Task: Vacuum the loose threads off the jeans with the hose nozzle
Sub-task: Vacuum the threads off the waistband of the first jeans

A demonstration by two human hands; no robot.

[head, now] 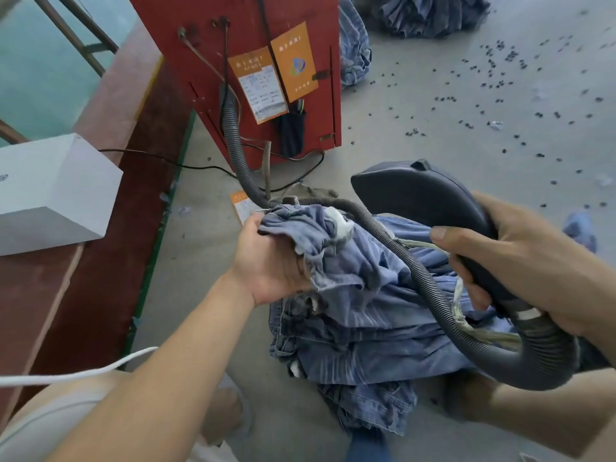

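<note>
I take this for a garment finishing workshop. I see a bare concrete floor (pixel 433 135) strewn with dark thread clumps (pixel 500 83), piles of jeans (pixel 363 328) heaped on it, more denim bundles (pixel 433 15) at the far side, and a red wooden cabinet (pixel 253 61) with orange work tickets (pixel 258 85) pinned on and a corrugated hose (pixel 233 138) running from it.

Grey concrete floor (pixel 416 128) across most of the frame. At centre and lower centre, directly on it, a pile of blue jeans (pixel 360 331). Upper right: scattered small dark bits (pixel 493 85), more denim heaps (pixel 433 15) at the top edge. Upper centre, a red cabinet (pixel 233 21); below it a black cable (pixel 186 165) and an orange card (pixel 241 205).
</note>
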